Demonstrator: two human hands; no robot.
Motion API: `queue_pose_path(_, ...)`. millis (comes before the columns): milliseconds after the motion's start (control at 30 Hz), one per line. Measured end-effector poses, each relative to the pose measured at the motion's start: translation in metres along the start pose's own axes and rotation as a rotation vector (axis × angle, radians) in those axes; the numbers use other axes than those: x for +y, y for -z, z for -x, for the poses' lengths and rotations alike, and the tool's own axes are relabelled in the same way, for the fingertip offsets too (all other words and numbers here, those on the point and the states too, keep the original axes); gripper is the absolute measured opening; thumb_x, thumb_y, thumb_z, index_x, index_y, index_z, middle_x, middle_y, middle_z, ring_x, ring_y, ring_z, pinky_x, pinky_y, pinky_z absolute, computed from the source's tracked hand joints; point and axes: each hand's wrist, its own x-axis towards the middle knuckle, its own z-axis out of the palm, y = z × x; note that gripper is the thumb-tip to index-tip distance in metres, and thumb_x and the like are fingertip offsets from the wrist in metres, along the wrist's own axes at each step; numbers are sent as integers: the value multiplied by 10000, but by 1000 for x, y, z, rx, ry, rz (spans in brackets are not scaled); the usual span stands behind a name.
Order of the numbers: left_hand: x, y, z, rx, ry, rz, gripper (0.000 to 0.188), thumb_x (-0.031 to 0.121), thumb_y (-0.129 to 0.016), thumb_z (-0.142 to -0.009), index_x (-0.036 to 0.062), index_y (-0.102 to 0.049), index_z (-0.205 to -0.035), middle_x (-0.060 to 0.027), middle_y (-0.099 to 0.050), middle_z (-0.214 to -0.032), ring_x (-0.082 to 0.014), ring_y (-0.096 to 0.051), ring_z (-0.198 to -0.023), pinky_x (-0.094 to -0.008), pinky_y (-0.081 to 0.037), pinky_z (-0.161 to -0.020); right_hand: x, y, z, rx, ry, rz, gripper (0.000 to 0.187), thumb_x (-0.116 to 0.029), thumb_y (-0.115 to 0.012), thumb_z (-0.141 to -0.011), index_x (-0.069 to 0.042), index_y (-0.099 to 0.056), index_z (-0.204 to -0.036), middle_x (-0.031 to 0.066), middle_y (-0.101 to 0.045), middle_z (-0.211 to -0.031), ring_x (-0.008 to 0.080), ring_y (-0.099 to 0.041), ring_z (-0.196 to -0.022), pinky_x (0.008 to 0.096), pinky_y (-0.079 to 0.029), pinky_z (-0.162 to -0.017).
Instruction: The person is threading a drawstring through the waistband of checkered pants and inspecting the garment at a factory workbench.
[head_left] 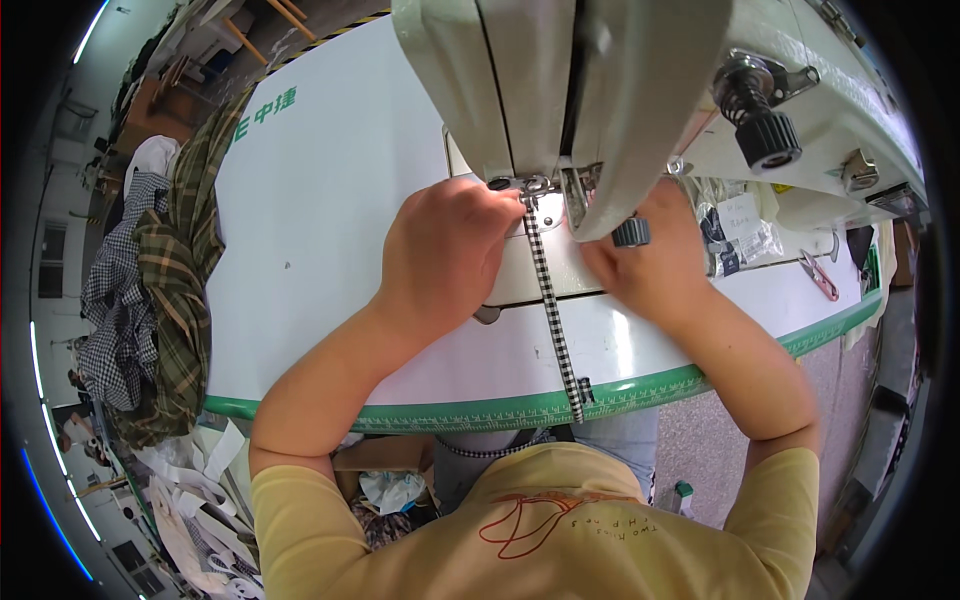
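A narrow black-and-white checked fabric strip [546, 290] runs from under the presser foot [535, 186] of a sewing machine [480, 90] toward me and over the table's front edge. My left hand [445, 250] is closed, its curled fingertips pinching at the strip's left side, right by the foot. On the other side, my right hand [660, 255] lies low beside the needle area. The machine's head and a black knob [631, 233] cover part of it, and its fingertips are hidden.
Plaid and checked garments [185, 230] hang over the table's left side. Red-handled thread snips [820, 275] and a clear plastic bag [735, 225] lie at the right. A green measuring band [480, 412] edges the white table [310, 220]. Fabric scraps [200, 490] are piled at lower left.
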Motion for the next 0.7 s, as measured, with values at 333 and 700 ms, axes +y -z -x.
queue_pose_path(333,-1,-15,-9,55,337,105,421,308,-780,-624,79,-534,-879,-67,-505,-938,-275,-492,-924,-387,-399,-835,26,10,-2,-236,-228,113,125,-78,-581,-738,-43,-628,-849,91,-608,-876,280,-572,-842,382,-452,-748)
queue_pose_path(700,7,9,47,117,372,107,151,90,-688,-733,30,-551,-742,-78,-548,-823,-240,-530,-757,-335,-445,-722,-30,62,27,-152,-510,-495,93,21,-515,-797,16,-563,-877,155,-584,-862,326,-555,-852,387,-439,-751)
